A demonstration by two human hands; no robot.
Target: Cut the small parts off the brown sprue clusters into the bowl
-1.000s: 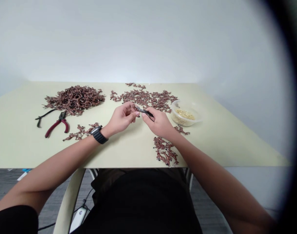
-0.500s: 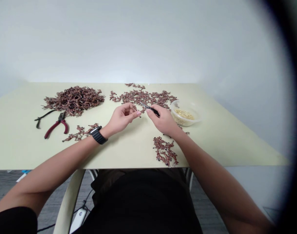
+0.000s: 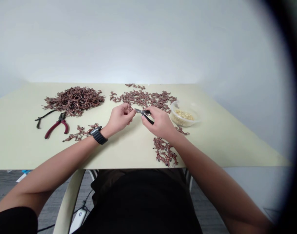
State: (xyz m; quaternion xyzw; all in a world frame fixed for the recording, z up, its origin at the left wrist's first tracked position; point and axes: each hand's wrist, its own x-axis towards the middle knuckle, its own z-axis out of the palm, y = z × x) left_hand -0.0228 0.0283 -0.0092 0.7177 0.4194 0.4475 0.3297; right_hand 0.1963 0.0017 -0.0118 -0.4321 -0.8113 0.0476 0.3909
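Observation:
My left hand (image 3: 122, 115) is closed in a pinch over the table, around a small brown figure that is mostly hidden by the fingers. Wrapped around black-handled pliers (image 3: 148, 118), my right hand (image 3: 160, 122) holds them with the handles spread. The pliers' metal tip points left and meets my left fingertips. Just beyond both hands lies a spread of small reddish-brown figures (image 3: 148, 98), perhaps animal-shaped. Right of my right hand stands a clear plastic bowl (image 3: 197, 121) with tiny gold-coloured pieces (image 3: 184, 114) inside.
A large heap of brown figures (image 3: 75, 99) lies at the back left. In front of it are red-handled pliers (image 3: 56, 126) and a black tool handle (image 3: 44, 117). Smaller groups of figures lie by my left wrist (image 3: 77, 134) and near the front edge (image 3: 164, 151).
The pliers in my right hand have moved left and slightly down to my left fingertips, and their handles have spread apart. My left fingers have curled in more tightly.

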